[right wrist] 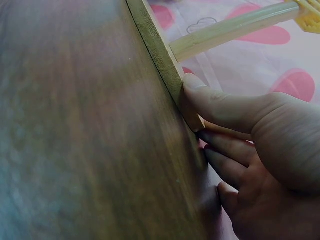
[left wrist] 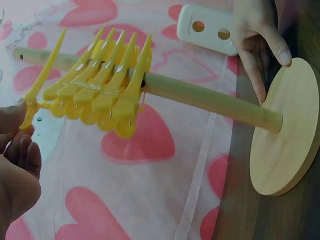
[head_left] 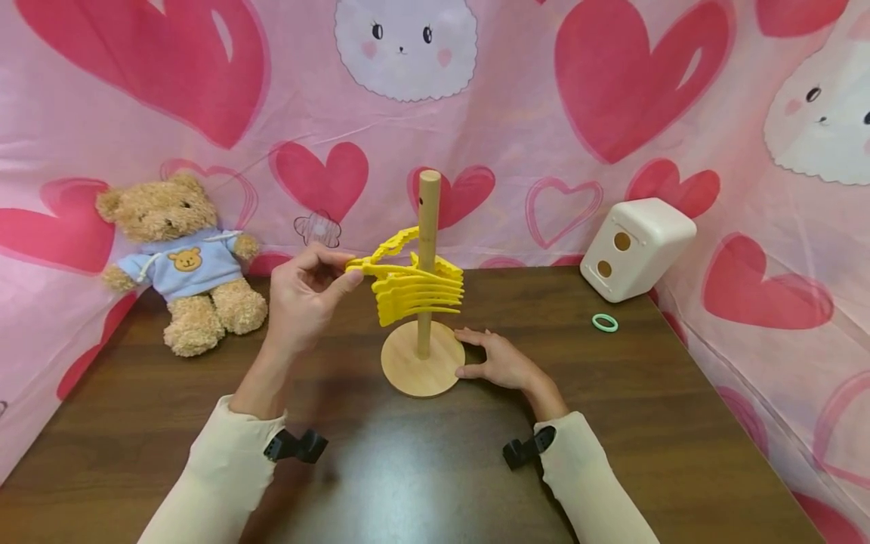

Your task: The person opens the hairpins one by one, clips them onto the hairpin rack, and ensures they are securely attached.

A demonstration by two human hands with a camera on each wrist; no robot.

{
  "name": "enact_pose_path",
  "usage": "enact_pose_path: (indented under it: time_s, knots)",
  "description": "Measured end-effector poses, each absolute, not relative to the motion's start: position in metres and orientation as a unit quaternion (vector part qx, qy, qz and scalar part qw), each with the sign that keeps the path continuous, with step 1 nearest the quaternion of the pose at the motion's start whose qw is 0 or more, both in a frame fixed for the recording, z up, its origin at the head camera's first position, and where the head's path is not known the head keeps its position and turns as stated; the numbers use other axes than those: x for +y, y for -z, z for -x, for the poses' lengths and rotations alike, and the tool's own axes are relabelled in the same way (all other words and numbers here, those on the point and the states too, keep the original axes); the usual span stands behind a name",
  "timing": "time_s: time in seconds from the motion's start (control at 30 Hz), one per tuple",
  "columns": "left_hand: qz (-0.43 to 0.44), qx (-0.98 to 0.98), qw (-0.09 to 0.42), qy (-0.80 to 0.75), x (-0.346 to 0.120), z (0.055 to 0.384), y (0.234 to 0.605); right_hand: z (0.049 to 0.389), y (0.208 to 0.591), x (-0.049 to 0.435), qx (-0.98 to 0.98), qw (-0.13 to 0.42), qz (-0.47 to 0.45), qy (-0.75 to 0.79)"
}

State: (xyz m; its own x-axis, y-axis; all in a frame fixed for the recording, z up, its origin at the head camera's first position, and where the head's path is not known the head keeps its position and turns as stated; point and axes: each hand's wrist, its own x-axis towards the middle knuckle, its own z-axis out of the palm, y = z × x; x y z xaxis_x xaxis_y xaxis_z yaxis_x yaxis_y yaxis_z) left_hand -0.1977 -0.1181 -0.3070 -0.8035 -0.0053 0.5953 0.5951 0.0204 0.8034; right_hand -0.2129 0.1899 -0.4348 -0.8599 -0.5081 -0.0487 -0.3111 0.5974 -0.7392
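Observation:
A wooden stand has a round base (head_left: 414, 375) on the table and an upright pole (head_left: 429, 204). Several yellow hair clips (head_left: 416, 296) are clipped side by side around the pole at about mid-height. My left hand (head_left: 299, 291) pinches the rear end of the uppermost clip (left wrist: 46, 75) between thumb and fingers, and this clip stands splayed from the others in the left wrist view. Low on the right, my right hand (head_left: 499, 363) holds the base's rim, its thumb (right wrist: 215, 100) on the base's top edge and its fingers along the side.
A teddy bear (head_left: 186, 261) in a blue top sits at the back left. At the back right a white box (head_left: 639, 245) with two round holes leans against the heart-printed cloth (head_left: 530, 113). A small green ring (head_left: 605, 329) lies in front of it on the brown table (head_left: 612, 438).

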Motion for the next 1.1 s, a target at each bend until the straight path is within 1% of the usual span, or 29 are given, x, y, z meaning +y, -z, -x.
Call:
enact_pose_path:
  time_s: [0.63, 1.1]
  knots:
    - [0.237, -0.703, 0.190, 0.643, -0.103, 0.202, 0.305, 0.214, 0.435, 0.190, 0.888, 0.130, 0.224, 0.380]
    - [0.242, -0.730, 0.201, 0.606, -0.102, 0.202, 0.303, 0.213, 0.434, 0.190, 0.887, 0.131, 0.219, 0.384]
